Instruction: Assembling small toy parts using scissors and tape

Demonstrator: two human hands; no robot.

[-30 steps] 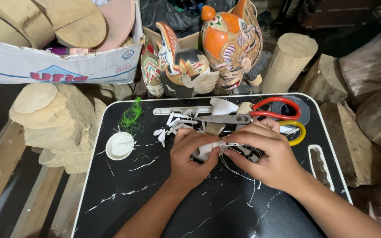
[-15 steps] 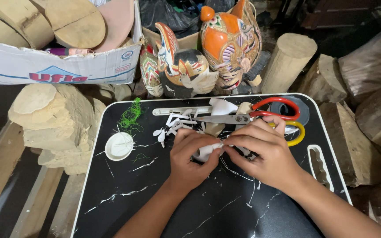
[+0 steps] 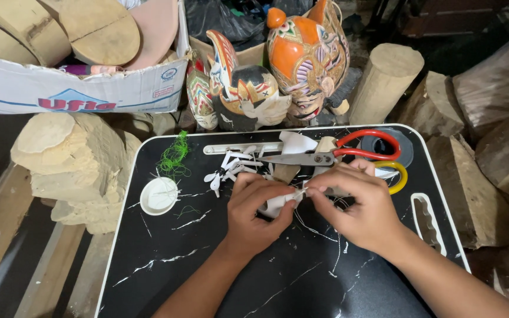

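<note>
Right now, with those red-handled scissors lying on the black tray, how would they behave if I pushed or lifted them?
The red-handled scissors lie flat, so they would probably slide rather than roll on the smooth-looking black tray. The metal blades suggest they are stiff and fairly heavy for their size. They might drag the white paper scraps lying beside them.

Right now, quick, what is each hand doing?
Left hand: closed, pinching a small white piece.
Right hand: closed, fingertips pinching the same white piece from the other side.
</note>
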